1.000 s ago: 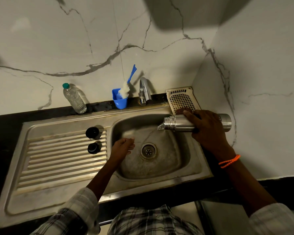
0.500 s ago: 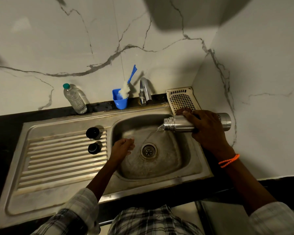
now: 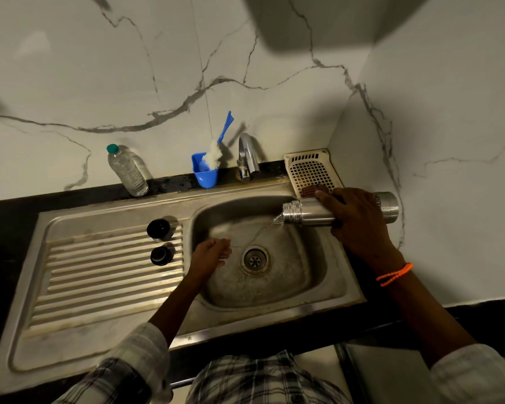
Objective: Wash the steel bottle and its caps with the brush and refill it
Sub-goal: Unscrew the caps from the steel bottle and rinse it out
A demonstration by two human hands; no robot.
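Note:
My right hand (image 3: pixel 359 220) grips the steel bottle (image 3: pixel 303 212) and holds it on its side over the right rim of the sink basin (image 3: pixel 327 275), mouth pointing left. A thin stream of water runs from the mouth toward the drain (image 3: pixel 254 260). My left hand (image 3: pixel 213 255) hangs inside the basin left of the drain, fingers loosely curled, holding nothing. Two black caps (image 3: pixel 159 228) (image 3: pixel 160 255) stand on the ribbed drainboard (image 3: pixel 105 281). The blue-handled brush (image 3: pixel 216 147) stands in a blue cup (image 3: pixel 204 173) behind the sink.
A tap (image 3: pixel 247 157) rises behind the basin, next to the blue cup. A clear plastic water bottle (image 3: pixel 127 170) with a green cap stands at the back left. A white perforated tray (image 3: pixel 311 170) holding a brown scrubber sits in the back right corner by the wall.
The bottle has tipped slightly further and water now pours from its mouth into the basin. My left hand has stayed in place.

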